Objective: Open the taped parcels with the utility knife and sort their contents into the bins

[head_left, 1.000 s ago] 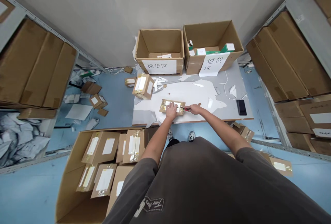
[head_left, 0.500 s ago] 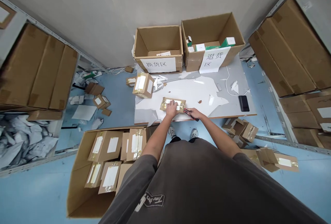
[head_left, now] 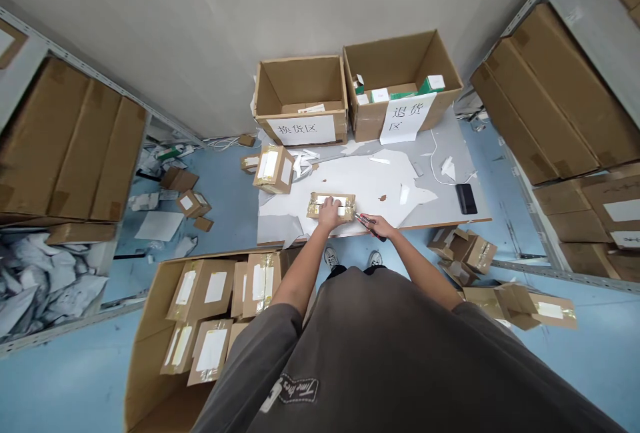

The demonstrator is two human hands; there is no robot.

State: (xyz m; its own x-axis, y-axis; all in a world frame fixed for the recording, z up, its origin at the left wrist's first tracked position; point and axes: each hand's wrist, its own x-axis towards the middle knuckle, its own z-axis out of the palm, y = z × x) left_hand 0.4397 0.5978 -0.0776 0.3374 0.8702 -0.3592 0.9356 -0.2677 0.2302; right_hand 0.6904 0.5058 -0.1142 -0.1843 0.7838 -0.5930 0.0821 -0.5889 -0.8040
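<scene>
A small taped cardboard box point(head_left: 345, 200) with a white label lies near the front edge of the table. My left hand point(head_left: 330, 211) presses down on its top, fingers bent over the label, and steadies it. In my right hand point(head_left: 379, 225) is a red and black utility knife point(head_left: 367, 220), gripped by the handle. The knife's tip points at the right end of the box, a small gap away from it. Another labelled cardboard box point(head_left: 274, 171) stands behind and to the left on the table.
Two large open cartons, one on the left point(head_left: 301, 129) and one on the right point(head_left: 370, 119), stand at the table's back. A phone point(head_left: 467, 199) lies at right. A big carton point(head_left: 145, 339) of parcels is on my left; opened boxes point(head_left: 465, 253) lie on the floor right.
The knife has drawn back slightly to the right, from touching the box's right end to just off it. My left hand stays on the box. The view has shifted a little.
</scene>
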